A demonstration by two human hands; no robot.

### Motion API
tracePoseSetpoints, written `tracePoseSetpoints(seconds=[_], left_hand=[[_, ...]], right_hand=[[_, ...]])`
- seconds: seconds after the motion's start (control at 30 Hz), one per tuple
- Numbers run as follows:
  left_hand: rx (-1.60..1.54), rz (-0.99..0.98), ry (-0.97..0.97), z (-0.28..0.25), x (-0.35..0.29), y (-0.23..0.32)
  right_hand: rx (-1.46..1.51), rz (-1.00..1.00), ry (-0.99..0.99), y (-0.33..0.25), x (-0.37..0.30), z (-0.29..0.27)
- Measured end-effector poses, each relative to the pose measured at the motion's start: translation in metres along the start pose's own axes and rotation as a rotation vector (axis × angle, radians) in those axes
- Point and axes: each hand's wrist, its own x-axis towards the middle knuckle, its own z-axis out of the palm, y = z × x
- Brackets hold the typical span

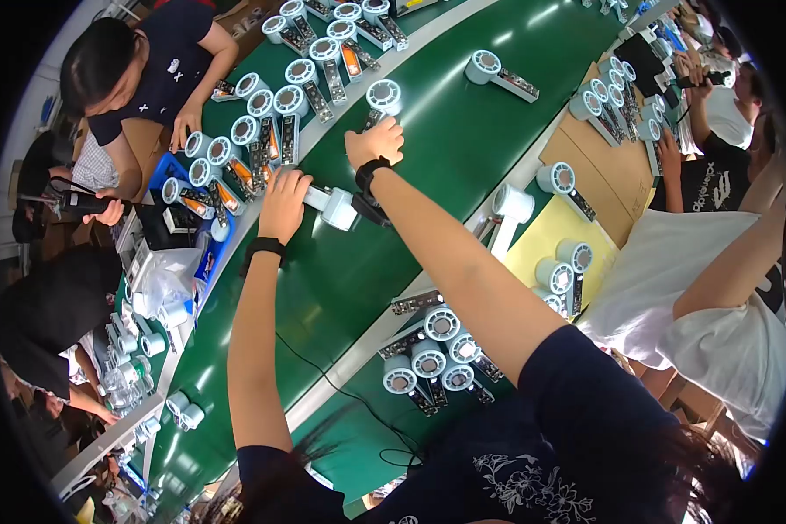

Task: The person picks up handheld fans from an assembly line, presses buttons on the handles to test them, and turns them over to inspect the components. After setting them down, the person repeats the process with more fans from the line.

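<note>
Two hands are stretched over a glossy green surface [341,279]. The left hand [286,205], near the centre of the frame, is set over the handle end of a lower unit [337,210], whose white head is turned toward the right of the frame. The left fingers are bent downward; whether the handle is pinched cannot be told from above.

The right hand [375,144], slightly higher and further right, is laid over the handle of an upper unit [383,96], whose round, slotted head is left visible above the knuckles. The right fingers are curled, but how tightly the handle is gripped cannot be told. Dark bands are worn on both wrists.

In the upper left, a crowded group of units [289,99] is spread, some with orange strips in their open handles. A single unit [484,67] is laid in the upper middle. Another group [428,359] is gathered at lower centre, near a black cable [332,384]. On the right, more units are placed on a yellow sheet [524,253] and on cardboard [576,153].

In the upper left, a dark tool [87,203] is held by a co-worker [170,83], near a blue tray [204,264].
</note>
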Motion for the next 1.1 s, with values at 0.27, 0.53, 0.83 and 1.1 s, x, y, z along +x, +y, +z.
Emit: tracePoseSetpoints(seconds=[0.27,0.53,0.83,1.1], left_hand=[[-0.247,-0.2,-0.241,-0.026,-0.046,0.033],[-0.797,-0.678,0.086,-0.044,-0.15,0.143],[-2.381,-1.168,0.647,-0.152,-0.215,0.281],[-2.123,-0.895,0.946,-0.247,-0.229,0.361]], right_hand=[[0.139,-0.261,-0.514,0.053,0.035,-0.02],[0.488,-0.043,-1.236,0.094,-0.067,-0.196],[0.846,-0.089,-0.969,0.164,-0.18,-0.301],[0.905,-0.08,-1.083,0.218,-0.254,-0.333]])
